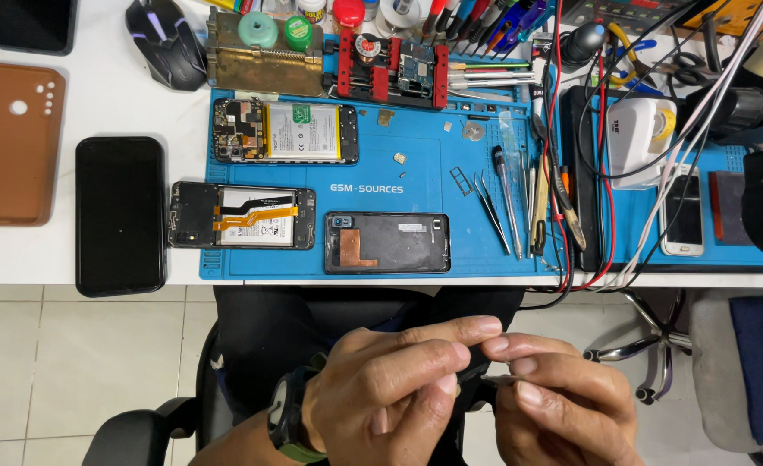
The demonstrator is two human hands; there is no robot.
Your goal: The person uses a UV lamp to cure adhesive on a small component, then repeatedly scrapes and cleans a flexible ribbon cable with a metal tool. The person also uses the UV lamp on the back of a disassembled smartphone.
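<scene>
Fingertips of both hands, left and right, pinch together on a small dark part over my lap, below the desk; loosening my grip could drop it to the tiled floor.

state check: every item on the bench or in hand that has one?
left hand: pinching a small dark part, off the bench
right hand: fingertips on the same part
small dark part: mostly hidden, kind unclear
top phone: back off, battery and board exposed
middle phone: opened, orange flex showing
lower phone: back off, copper patch showing
black phone: screen dark
tweezers: lying unused
</scene>
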